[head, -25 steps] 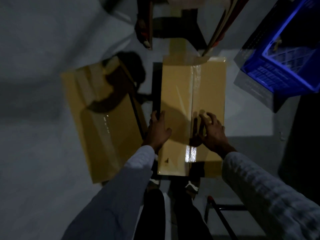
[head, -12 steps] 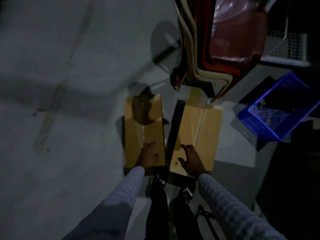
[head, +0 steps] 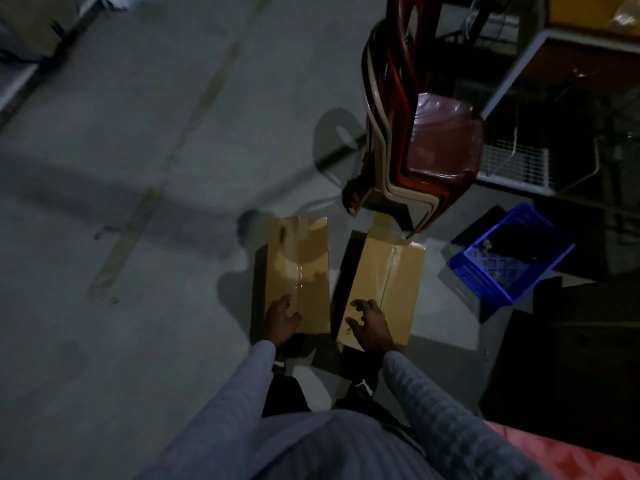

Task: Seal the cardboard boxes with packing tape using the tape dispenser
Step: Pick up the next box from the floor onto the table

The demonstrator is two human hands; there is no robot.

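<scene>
Cardboard, tan and taped along the seams: two sealed boxes sit side by side on the grey floor. The left hand (head: pixel 281 319) lies with relaxed fingers on the left box (head: pixel 298 271); the right hand (head: pixel 370 323), fingers spread, rests on the right box (head: pixel 388 282). Beyond stand stacked plastic chairs (head: pixel 422 147) and a blue crate (head: pixel 509 261).

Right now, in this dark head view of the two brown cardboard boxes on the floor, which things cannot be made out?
- Tape dispenser: not seen anywhere in the head view.
- Tape on the right brown cardboard box: darkness leaves only a thin centre line.
- Left brown cardboard box: far end under shadow.
- Blue plastic crate: contents too dark.
- Right hand: contact with the box is unclear.
</scene>
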